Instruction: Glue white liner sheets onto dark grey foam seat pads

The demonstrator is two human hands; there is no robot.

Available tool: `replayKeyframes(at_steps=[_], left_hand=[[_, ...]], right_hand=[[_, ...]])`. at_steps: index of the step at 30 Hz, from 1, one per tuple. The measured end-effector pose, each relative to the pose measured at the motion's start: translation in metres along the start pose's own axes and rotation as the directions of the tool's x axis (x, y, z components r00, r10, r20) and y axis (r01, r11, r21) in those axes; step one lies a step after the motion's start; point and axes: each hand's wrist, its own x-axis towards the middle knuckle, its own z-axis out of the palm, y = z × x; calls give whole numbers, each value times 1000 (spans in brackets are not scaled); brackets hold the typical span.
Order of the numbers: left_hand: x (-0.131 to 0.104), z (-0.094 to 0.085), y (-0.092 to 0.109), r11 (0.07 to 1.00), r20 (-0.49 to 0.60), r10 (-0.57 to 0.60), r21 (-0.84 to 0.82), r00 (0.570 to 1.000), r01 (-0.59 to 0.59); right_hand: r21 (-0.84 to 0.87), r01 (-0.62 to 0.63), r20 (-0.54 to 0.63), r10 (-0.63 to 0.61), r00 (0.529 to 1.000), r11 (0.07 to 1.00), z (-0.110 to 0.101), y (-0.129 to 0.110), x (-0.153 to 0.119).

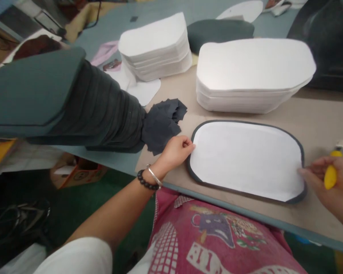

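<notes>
A white sheet [247,160] with rounded ends lies flat on a slightly larger dark panel [194,176], whose edge shows as a border all round. My left hand [177,151] pinches at the left end of the white sheet, its fingers closed on the edge. At the right end, my right hand [333,182] touches the sheet's edge with thumb and fingertips. A yellow-handled tool [330,177] with a pale head is tucked in that same hand; its exact kind is unclear. Beside my left hand lies a fanned pile of small dark pieces [161,127].
A tall, leaning stack of dark panels [103,102] stands at the left. Behind the work are two stacks of white sheets [254,72], with another dark panel [220,30] further back. Brown board [326,121] covers the tabletop; its front edge is against my apron.
</notes>
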Motion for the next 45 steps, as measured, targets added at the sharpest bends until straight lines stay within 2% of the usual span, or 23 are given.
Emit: replayKeyframes(at_steps=[3,5,12,17,21,26,31,39,45], left_hand=[[-1,-2,-5,999,-71,-27,-43,997,24],[-1,-1,-6,999,-70,1,-44,998,-4],[2,3,-3,980,107,178,67,978,-186],[4,2,-1,949,242,248,134,938,-286],[10,5,-3,931,253,201,252,946,-265],[11,5,-4,929,258,177,273,950,-248],[11,4,-3,930,258,176,272,950,-246],[11,4,0,945,244,159,242,957,-219],[15,5,-8,954,230,128,236,965,-183]], right_hand=[[-38,3,-22,-4,1000,999,-1,-4,-1],[-45,-2,-41,0,999,999,1,-3,0],[-42,37,-109,-42,993,998,9,6,3],[48,168,-69,-164,984,985,1,-5,-8],[102,220,-131,-206,970,970,3,-9,-8],[157,236,-151,-213,965,959,3,-13,-8],[214,202,-130,-177,976,956,2,-17,-10],[217,193,-99,-176,980,957,15,-11,-13],[291,158,-71,-143,987,944,20,-9,-16]])
